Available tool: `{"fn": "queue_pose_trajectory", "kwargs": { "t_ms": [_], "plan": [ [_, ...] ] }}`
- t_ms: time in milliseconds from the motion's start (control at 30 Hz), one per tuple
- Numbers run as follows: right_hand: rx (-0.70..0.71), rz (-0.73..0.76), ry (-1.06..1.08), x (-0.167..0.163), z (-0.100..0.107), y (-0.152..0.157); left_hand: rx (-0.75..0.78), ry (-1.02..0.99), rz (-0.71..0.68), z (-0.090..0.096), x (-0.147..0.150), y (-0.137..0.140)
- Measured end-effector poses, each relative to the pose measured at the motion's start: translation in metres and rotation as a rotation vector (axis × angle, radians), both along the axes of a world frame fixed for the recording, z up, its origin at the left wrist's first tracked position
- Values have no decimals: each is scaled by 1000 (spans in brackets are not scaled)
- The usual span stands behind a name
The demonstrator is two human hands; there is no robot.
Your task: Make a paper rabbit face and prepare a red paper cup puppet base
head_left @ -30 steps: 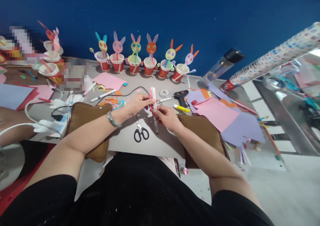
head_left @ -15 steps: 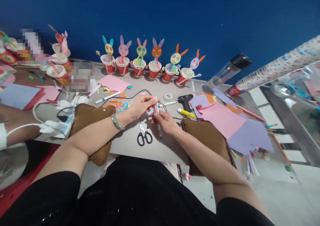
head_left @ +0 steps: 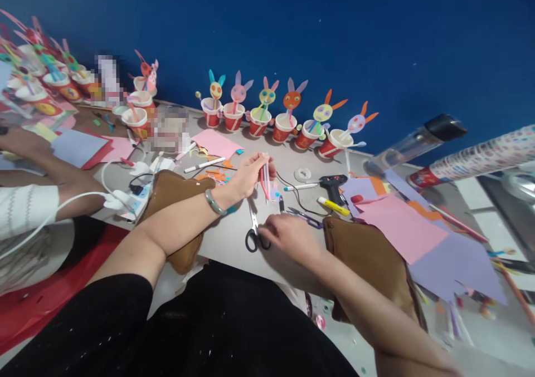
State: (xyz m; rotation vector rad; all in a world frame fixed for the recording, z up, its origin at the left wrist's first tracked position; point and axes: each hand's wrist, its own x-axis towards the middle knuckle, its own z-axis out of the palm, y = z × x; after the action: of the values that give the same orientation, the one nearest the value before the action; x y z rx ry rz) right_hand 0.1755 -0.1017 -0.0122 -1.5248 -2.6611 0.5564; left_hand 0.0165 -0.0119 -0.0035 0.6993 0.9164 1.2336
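Note:
Pink and white thin strips [head_left: 264, 182] stand upright in my left hand [head_left: 251, 174], its fingers pinched round them. Scissors [head_left: 253, 221] with black handles lie on the table just below. My right hand [head_left: 292, 236] is over them, its fingers stretched toward the handles and partly covering the right ring. No grip on the scissors can be made out. Beyond my right hand lies a dark-tipped pen [head_left: 281, 203], and beside it purple-handled scissors [head_left: 307, 217].
Red paper cups with rabbit figures [head_left: 285, 126] line the wall. A black glue gun [head_left: 333, 185], yellow marker [head_left: 333, 206] and tape roll [head_left: 302, 174] lie to the right, near pink paper [head_left: 401, 224]. A power strip [head_left: 136, 204] and another person's arm [head_left: 71, 171] are left.
My right hand has left the strips and come down to the black scissors. The pen that was at my hands now lies on the table. The view has swung left.

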Motion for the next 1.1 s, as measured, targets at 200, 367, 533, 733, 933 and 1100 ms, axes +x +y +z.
{"fn": "queue_pose_trajectory", "kwargs": {
  "t_ms": [200,367,533,733,933,1100],
  "plan": [
    [60,157,-299,-25,-8,-34,4,-14,-25,-3,-3,3],
    [38,115,-392,-20,-4,-36,-44,24,-62,4,-4,-1],
    [-11,30,-442,-8,2,-36,-54,27,-74,15,-5,-5],
    [18,24,-421,0,-3,-33,-44,11,-85,14,-6,-6],
    [117,57,-382,-1,-6,-30,-4,-7,-113,9,-8,-3],
    [231,123,-407,4,0,-23,-12,4,-122,5,-8,-3]
  ]
}}
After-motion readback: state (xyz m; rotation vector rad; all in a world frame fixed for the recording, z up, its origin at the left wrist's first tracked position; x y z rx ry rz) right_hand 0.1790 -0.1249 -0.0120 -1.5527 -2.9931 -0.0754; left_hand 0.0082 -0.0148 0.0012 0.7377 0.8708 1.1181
